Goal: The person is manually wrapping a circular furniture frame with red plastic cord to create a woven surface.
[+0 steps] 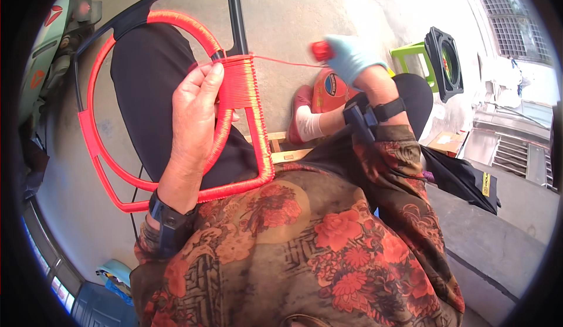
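A frame [262, 133] with a ring inside a rounded outer rim lies across my left thigh. Tightly wound red cord covers much of it, while bare black tube shows at the far end. Bare-skinned, my left hand [193, 107] grips the frame, its thumb pressed beside the band of red winding [239, 87] that bridges ring and rim. From that band's far edge a thin red cord [287, 62] runs taut to the right. My right hand [353, 58], in a light blue glove, is closed around a red bundle of cord [321, 50], somewhat blurred.
Right of my right knee stands a green stool [410, 51] with a black frame-like piece [444, 63] against it. A red box or bag with a blue round mark [332, 87] sits by my foot. A black umbrella-like bundle [463, 177] rests on the grey ledge [487, 239].
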Available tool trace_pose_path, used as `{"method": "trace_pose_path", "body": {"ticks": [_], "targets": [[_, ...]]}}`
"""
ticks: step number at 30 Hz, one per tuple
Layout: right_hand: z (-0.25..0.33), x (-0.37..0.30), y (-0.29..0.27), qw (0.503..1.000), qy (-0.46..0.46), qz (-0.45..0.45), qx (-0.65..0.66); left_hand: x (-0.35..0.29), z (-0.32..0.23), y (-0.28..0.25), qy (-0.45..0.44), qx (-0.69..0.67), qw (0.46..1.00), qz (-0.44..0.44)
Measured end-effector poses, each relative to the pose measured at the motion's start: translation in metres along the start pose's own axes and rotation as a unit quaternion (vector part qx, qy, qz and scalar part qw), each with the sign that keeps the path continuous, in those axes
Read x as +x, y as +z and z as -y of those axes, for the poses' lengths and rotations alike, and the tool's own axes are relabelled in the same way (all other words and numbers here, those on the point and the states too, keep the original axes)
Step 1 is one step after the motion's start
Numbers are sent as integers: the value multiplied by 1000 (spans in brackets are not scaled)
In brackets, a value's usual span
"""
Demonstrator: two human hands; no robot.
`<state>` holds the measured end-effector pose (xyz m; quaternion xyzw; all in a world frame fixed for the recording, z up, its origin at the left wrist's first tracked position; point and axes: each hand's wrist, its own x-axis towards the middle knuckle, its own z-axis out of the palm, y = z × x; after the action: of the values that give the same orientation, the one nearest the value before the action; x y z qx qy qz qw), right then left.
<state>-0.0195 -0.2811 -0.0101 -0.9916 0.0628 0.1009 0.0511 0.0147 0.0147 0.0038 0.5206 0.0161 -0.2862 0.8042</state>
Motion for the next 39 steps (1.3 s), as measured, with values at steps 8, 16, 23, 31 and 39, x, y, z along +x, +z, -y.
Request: {"method": "trace_pose_path", "body": {"ticks": [8,16,23,31,39], "targets": [[-58,4,-15,770,235,-208,555,0,3,4,-11,-8,1000,-16],[111,-13,3,562,13,146,814,1,3,3,1,-40,999,-2],[89,-15,19,294,-26,37,955,-1,-5,3,12,-68,998,-14],[69,-12,25,341,-7,36,939,0,0,2,-21,-108,994,7],[51,6,29,446,225,-32,866,9,3,0,-6,-39,999,-28]]}}
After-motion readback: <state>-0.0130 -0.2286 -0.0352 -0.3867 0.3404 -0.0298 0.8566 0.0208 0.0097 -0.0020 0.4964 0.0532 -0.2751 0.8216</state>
